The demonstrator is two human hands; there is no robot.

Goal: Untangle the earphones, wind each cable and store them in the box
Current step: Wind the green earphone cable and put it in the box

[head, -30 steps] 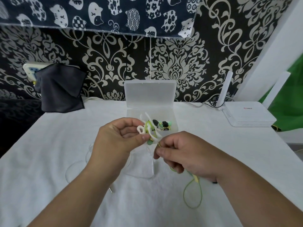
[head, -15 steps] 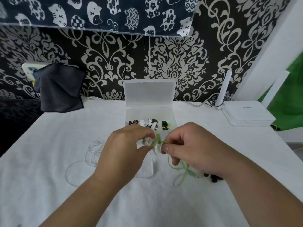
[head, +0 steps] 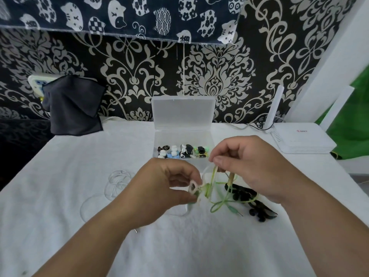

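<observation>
Two hands work over the white table (head: pixel 60 176), both on one tangle. Left hand (head: pixel 165 188) pinches the white earphone cable (head: pixel 192 189) at the knot between thumb and fingers. Right hand (head: pixel 249 166) pinches the green earphone cable (head: pixel 223 200) higher up, its plug end on the table. One black earphone set (head: pixel 251 198) lies beneath the right hand. One clear box (head: pixel 183 136) stands behind, lid up, holding roughly four wound bundles (head: pixel 186 151). One router (head: pixel 299 140), one dark cloth (head: pixel 73 108).

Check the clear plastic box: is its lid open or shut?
Open. The box has its lid raised upright behind it, and small bundles lie uncovered inside.
</observation>
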